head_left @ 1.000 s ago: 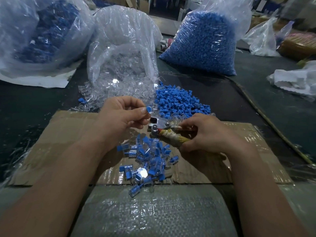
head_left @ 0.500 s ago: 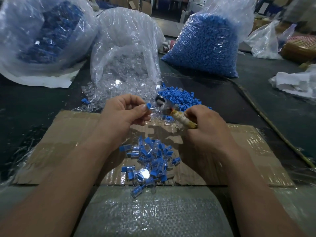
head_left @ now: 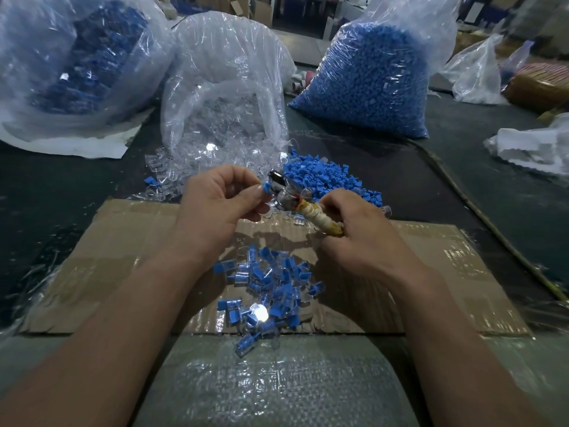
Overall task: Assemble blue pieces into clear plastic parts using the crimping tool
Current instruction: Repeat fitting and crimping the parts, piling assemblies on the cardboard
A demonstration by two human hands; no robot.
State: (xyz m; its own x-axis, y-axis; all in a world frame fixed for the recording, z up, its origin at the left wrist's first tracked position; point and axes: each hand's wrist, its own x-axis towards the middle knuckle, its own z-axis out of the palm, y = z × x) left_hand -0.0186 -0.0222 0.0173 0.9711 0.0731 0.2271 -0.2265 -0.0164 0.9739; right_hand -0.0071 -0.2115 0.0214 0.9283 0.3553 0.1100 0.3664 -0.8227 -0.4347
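A small heap of finished parts [head_left: 271, 288] lies on the cardboard [head_left: 123, 241]; the blue bag [head_left: 369, 78] and clear bag [head_left: 221, 118] look far from used up. The left hand [head_left: 221, 204] pinches a blue piece [head_left: 266, 188] beside the tool [head_left: 292, 200], which the right hand [head_left: 360, 238] grips by its handle.

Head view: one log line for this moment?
left hand: pinches blue piece | right hand: grips crimping tool | tool head beside piece | assembled pile on cardboard

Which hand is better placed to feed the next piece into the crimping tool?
Left. The left hand pinches a blue piece beside the metal head of the crimping tool; the right hand is busy gripping its wrapped handle.
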